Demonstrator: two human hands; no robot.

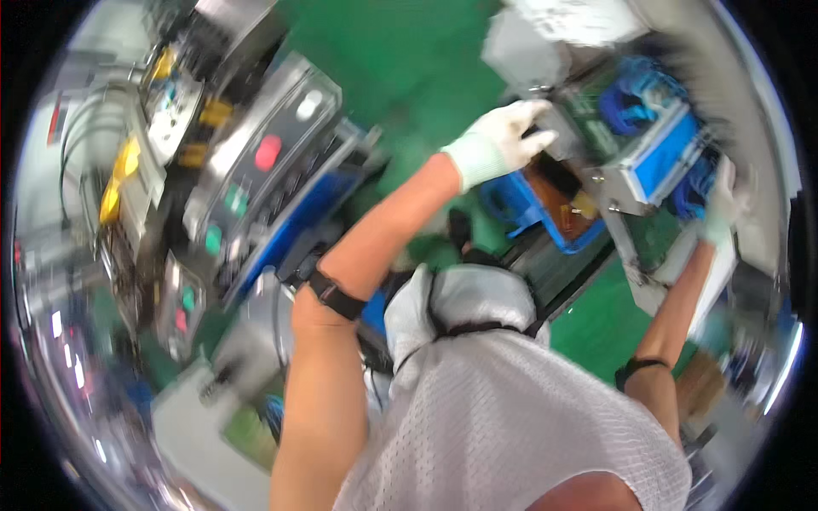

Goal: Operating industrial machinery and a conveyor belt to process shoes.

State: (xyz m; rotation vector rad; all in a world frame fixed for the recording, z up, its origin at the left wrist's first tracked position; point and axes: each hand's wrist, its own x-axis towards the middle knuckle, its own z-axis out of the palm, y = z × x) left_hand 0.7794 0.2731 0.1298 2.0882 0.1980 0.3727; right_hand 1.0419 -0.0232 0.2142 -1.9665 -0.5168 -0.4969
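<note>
Left hand (509, 140), in a white glove with pale green cuff, is at far center-right; thumb and fingers bent and spread apart, nothing visible between them. It's just beside the near-left side of the metal-edged case (669, 157) with bright blue panel; contact with it can't be judged. Right hand (726, 200), also gloved, is on the right side, beside a dark blue bundle (694, 183); motion blur, can't say whether its fingers are closed or gripping anything.

Case sits at far right, tilted in view. Brighter blue coiled bundle (635, 94) lies at its far end, between the two hands; cables or hose, too blurred to say. White printed sheets (579, 17) farther off, beyond the case. Blue tray (569, 248) with brownish-orange contents is nearer than the case, just below the left hand in view.

Far left: grey control panel (294, 128) with a red round button (267, 152), a white one and green ones. Yellow parts (119, 183) on machinery farther left. Green floor (383, 51) runs between the two sides. Black strap (335, 295) around left arm, another around right arm. Pale mesh shirt (511, 417) at near center.
</note>
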